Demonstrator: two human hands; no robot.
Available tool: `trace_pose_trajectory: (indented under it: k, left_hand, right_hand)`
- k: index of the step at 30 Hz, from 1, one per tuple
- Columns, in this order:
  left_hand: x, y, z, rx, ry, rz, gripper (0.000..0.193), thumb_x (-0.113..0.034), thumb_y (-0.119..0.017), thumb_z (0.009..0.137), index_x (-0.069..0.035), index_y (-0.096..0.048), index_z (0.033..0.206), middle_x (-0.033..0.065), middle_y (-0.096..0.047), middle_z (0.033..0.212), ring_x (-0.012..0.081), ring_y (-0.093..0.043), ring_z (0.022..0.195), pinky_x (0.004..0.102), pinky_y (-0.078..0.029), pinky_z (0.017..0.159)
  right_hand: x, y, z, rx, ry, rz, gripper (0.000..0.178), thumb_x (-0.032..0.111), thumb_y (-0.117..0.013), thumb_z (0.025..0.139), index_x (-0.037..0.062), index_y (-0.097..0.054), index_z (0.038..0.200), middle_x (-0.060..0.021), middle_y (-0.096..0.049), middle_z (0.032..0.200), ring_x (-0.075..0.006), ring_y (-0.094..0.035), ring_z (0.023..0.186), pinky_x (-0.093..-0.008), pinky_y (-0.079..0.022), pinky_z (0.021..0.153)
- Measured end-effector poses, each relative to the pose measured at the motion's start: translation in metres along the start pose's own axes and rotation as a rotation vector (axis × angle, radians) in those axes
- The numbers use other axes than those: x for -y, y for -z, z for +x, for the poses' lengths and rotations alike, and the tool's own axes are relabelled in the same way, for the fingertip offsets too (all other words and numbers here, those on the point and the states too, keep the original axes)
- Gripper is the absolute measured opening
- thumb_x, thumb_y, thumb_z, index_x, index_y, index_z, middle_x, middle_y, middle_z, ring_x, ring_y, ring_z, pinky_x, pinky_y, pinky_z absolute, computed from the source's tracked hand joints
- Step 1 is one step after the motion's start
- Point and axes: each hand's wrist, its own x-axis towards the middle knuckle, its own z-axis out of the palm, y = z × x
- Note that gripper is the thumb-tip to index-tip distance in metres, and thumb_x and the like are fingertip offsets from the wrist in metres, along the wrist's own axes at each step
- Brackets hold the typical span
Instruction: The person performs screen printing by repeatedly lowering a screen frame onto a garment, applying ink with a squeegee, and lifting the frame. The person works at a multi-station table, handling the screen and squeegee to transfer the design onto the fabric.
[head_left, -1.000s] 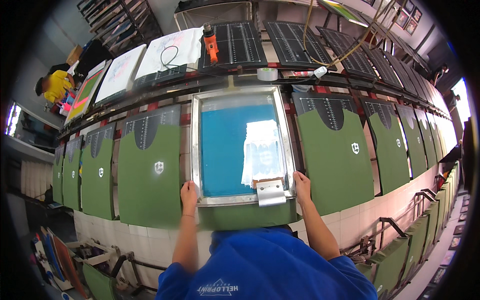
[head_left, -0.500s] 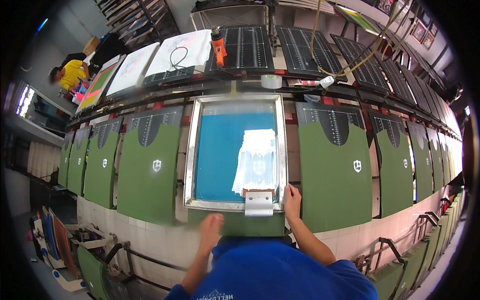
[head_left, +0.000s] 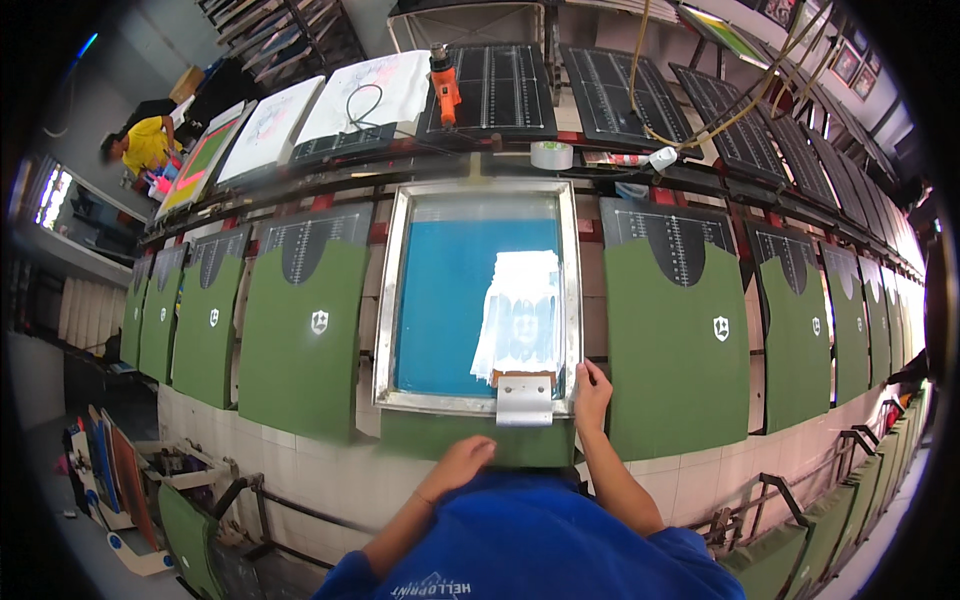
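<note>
Green surface partly beneath frame

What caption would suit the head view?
Blue rectangular screen in a silver metal frame between green fabric panels, right hand at its right edge, left hand apart.
</note>
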Motion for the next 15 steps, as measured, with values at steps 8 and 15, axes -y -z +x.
trace_pose_trajectory:
  k: [8, 15]
  left_hand:
    - [-0.002, -0.011, 0.041, 0.22, 0.268, -0.445, 0.028, -0.019, -0.048, 0.102, 0.002, -0.055, 0.121, 0.0144, -0.065, 0.106, 0.0215, -0.067, 0.09, 0.0333, -0.056, 0.078]
    - [0.001, -0.017, 0.069, 0.204, 0.251, -0.873, 0.022, -0.009, -0.05, 0.099, 0.002, -0.054, 0.117, 0.0134, -0.064, 0.108, 0.0241, -0.067, 0.096, 0.0349, -0.057, 0.081]
  right_hand:
    - [0.057, -0.005, -0.023, 0.084, 0.512, -0.459, 0.039, 0.021, -0.069, 0.088, 0.0011, -0.062, 0.121, -0.0179, -0.06, 0.115, -0.0332, -0.057, 0.108, -0.0396, -0.043, 0.097]
    - [0.097, 0.0, -0.072, 0.648, 0.804, -0.963, 0.059, 0.016, -0.076, 0.069, 0.0049, -0.057, 0.123, -0.0107, -0.059, 0.115, -0.0296, -0.057, 0.107, -0.0421, -0.047, 0.09]
